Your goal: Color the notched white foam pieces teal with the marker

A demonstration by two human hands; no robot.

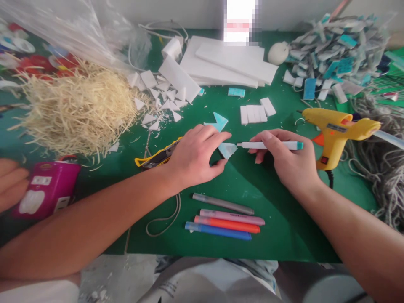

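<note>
My left hand (202,155) pinches a small light-blue foam piece (228,150) between thumb and fingers. A white marker (268,145) with a teal end lies in the closed fingers of my right hand (285,153); its tip meets or nearly meets the piece's right edge. Just beyond my left hand lies another light-blue cut piece (220,121), partly covered by the fingers. A yellow and black utility knife (160,155) rests beside my left hand, its far end hidden. Nearer to me, grey (223,203), pink (232,216), orange-red (227,224) and blue markers (218,231) lie side by side.
A yellow glue gun (336,126) stands right of my right hand, near grey yarn (378,160). Behind are white foam sheets (221,63), small white blocks (254,113), blue-white scraps (337,59) and straw (82,109). Another person's hand (11,185) is by a magenta device (47,187).
</note>
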